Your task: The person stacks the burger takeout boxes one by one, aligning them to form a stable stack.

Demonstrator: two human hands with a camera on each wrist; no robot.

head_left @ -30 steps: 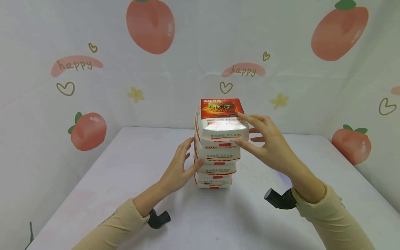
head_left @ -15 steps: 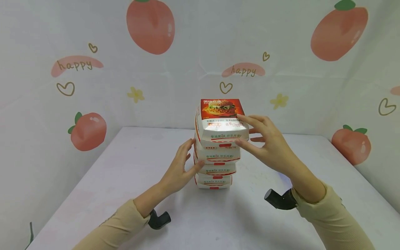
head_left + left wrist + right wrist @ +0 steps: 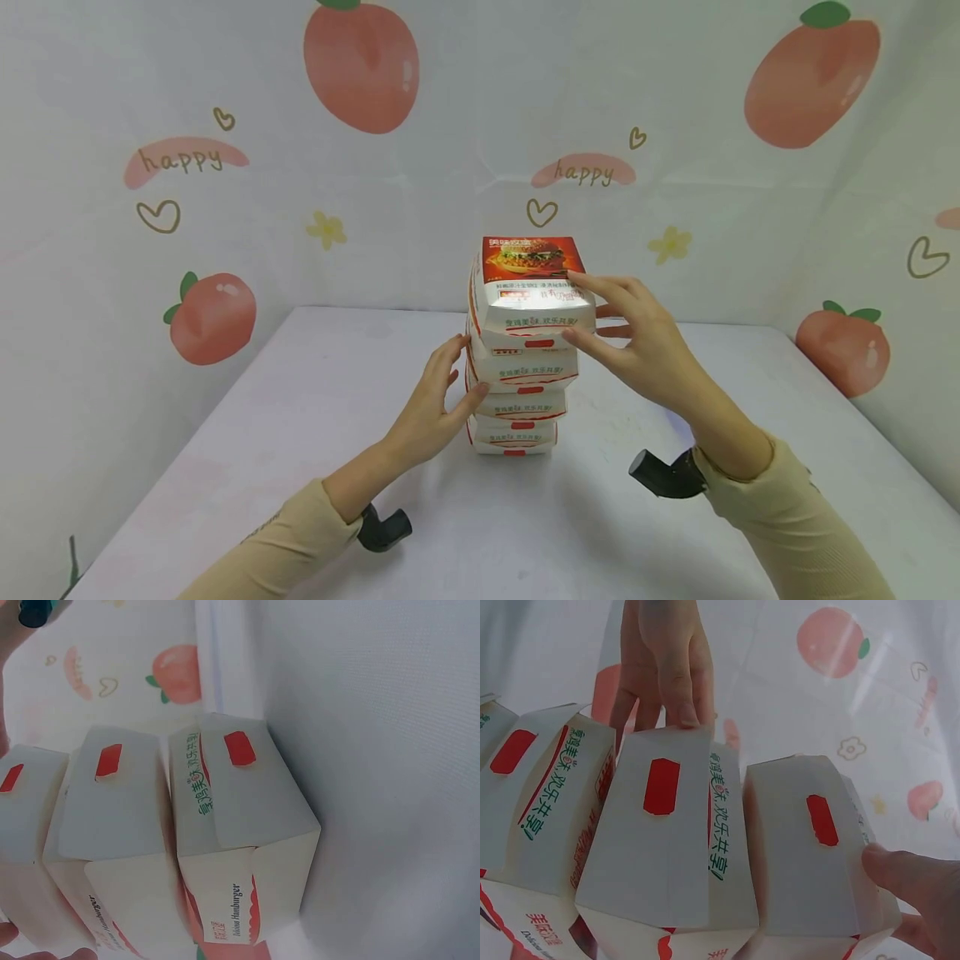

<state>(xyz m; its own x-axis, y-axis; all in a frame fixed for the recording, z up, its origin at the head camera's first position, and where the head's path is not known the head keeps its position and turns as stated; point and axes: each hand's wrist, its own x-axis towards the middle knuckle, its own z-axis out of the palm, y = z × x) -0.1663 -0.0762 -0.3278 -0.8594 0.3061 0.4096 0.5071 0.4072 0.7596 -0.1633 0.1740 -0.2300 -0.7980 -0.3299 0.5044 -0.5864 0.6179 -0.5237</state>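
Observation:
Several white-and-red paper hamburger boxes stand in one stack at the middle of the table. The top box (image 3: 525,292) has a burger picture on its lid and juts out beyond the lower ones to the right. My right hand (image 3: 648,342) lies at its right front corner, thumb on the front and index fingertip on the lid edge; the other fingers are partly hidden. On the left, my left hand (image 3: 427,417) touches the side of the second box (image 3: 525,367), its thumb at the front edge lower down. The bottom box (image 3: 240,802) shows fully in the left wrist view.
The white table (image 3: 337,358) meets a cloth backdrop (image 3: 450,183) printed with peaches, hearts and "happy". Black wrist cameras stick out from both sleeves, the right one (image 3: 667,475) low over the tabletop.
The second box has shifted slightly to the right. Along with my right hand, the top box has moved a tiny bit left. My left hand stays nearly in place.

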